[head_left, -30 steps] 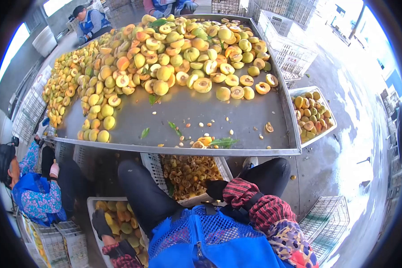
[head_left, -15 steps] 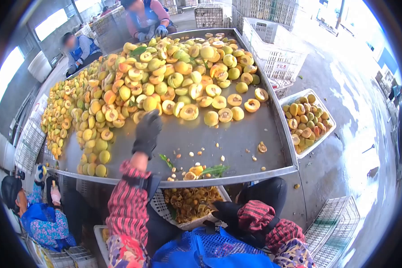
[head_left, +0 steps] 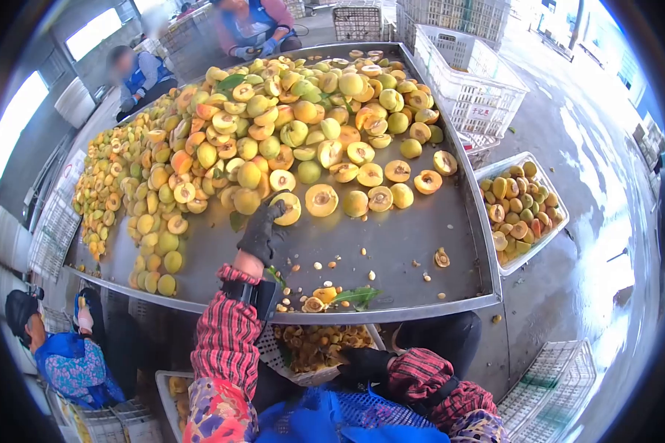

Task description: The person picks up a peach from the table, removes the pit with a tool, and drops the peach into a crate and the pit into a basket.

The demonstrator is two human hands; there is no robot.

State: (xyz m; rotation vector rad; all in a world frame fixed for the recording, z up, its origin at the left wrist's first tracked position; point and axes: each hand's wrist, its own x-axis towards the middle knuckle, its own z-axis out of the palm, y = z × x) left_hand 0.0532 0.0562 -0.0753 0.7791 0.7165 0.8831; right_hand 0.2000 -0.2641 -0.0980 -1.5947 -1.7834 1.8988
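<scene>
My left hand (head_left: 261, 230), in a dark glove, reaches over the metal table (head_left: 391, 273). Its fingers curl round a halved yellow peach (head_left: 289, 210) at the near edge of a big heap of peaches (head_left: 222, 133), many cut open. Low in the view, my right hand (head_left: 367, 365), also dark-gloved, is beside a crate of peach scraps (head_left: 321, 347) under the table's front edge. Its fingers blend into the shadow, so I cannot make out whether they hold anything. Loose pits, a green leaf (head_left: 357, 297) and fruit scraps (head_left: 320, 299) lie on the metal near me.
A raised rim (head_left: 462, 301) borders the table. To the right, a white crate of peaches (head_left: 521, 262) stands on the wet floor, with stacked crates (head_left: 469, 96) behind. Two people work at the far side; another person (head_left: 74, 362) sits at the left.
My left hand has moved slightly right and down and now has a peach half in its fingers. My right forearm has shifted left. The whole view has tilted a little.
</scene>
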